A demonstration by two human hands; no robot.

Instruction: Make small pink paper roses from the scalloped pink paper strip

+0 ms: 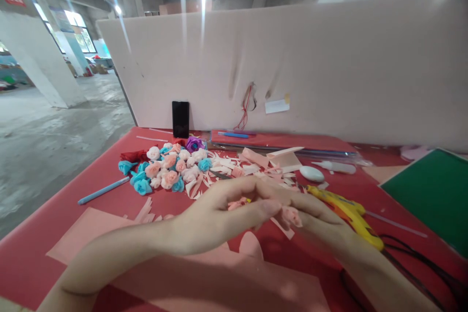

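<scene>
Both hands meet above the middle of the table, around a small pink paper rose (pixel 291 216). My left hand (pixel 226 209) comes in from the left, its thumb and fingers closed by the rose. From the right, my right hand (pixel 318 209) closes on the same rose; its fingertips are partly hidden behind my left hand. Below them lie a large pink paper sheet (pixel 219 278) and a rounded pink petal piece (pixel 251 246). Beyond the hands are a cluster of finished paper roses (pixel 170 179) in pink, white and blue, and loose paper scraps (pixel 252 168).
A yellow glue gun (pixel 351 214) with a black cord lies beside my right hand. Near it are a white oval object (pixel 311 173), a glue bottle (pixel 336 167) and a green board (pixel 431 195). A phone (pixel 180 119) leans on the back panel; a blue pen-like stick (pixel 104 190) lies left.
</scene>
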